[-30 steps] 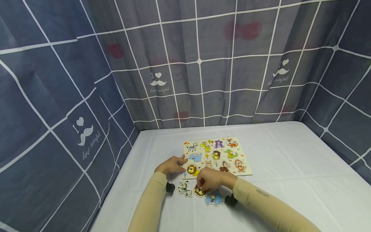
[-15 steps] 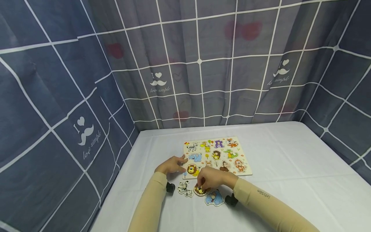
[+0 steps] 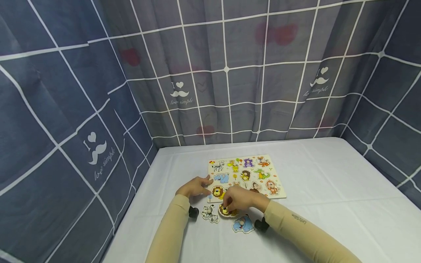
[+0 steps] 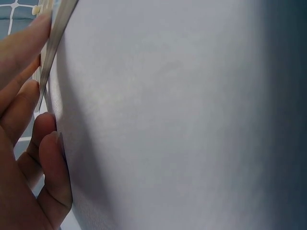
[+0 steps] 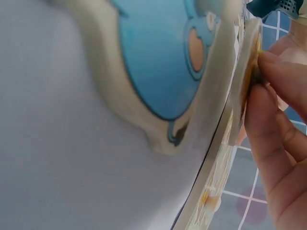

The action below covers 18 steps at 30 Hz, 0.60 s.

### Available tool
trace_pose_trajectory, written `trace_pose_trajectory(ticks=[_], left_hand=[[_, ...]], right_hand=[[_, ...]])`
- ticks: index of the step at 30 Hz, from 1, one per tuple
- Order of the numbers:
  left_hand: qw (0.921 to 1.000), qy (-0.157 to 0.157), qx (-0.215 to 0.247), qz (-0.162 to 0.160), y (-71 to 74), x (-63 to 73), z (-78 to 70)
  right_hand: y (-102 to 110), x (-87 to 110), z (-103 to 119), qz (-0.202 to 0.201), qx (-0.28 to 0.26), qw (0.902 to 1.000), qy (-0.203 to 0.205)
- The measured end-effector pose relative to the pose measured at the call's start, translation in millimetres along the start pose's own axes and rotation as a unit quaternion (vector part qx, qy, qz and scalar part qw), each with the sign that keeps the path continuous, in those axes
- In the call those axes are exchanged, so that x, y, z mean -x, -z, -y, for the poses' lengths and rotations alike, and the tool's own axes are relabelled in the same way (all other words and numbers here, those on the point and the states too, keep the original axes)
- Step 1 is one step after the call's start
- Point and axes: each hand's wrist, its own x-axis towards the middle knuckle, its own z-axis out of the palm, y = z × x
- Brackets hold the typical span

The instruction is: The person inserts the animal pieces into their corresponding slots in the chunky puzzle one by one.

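My right hand (image 3: 241, 200) pinches the small knob of a lion puzzle piece (image 3: 227, 212) between thumb and fingertips. In the right wrist view that lion piece (image 5: 243, 72) is seen edge-on, tilted and raised off the cloth. Just behind it lies the animal puzzle board (image 3: 275, 175), with a matching lion picture at its near left corner. At the board's left edge rests my left hand (image 3: 195, 187), its thumb and fingers spread and touching the rim. A zebra piece (image 3: 209, 214) lies left of the lion piece, and a blue hippo-like piece (image 3: 243, 224) to its right.
White cloth covers the table (image 3: 315, 219). Dark checked curtains (image 3: 243, 87) stand behind it and at both sides. Each wrist carries a black camera, the right one (image 3: 262, 225) close to the blue piece.
The lion piece has come up off the cloth and shifted slightly toward the board with my right hand. My left hand stays at the board's edge.
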Motion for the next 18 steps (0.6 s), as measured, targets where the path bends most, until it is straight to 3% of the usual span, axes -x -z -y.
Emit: trace_pose_trajectory(ticks=[18], left_hand=[[1.0,-0.003,-0.007,0.001,0.6,0.9,0.6]], right_hand=[[5.3,-5.2,-7.5,-0.056,-0.023,0.9979,-0.025]])
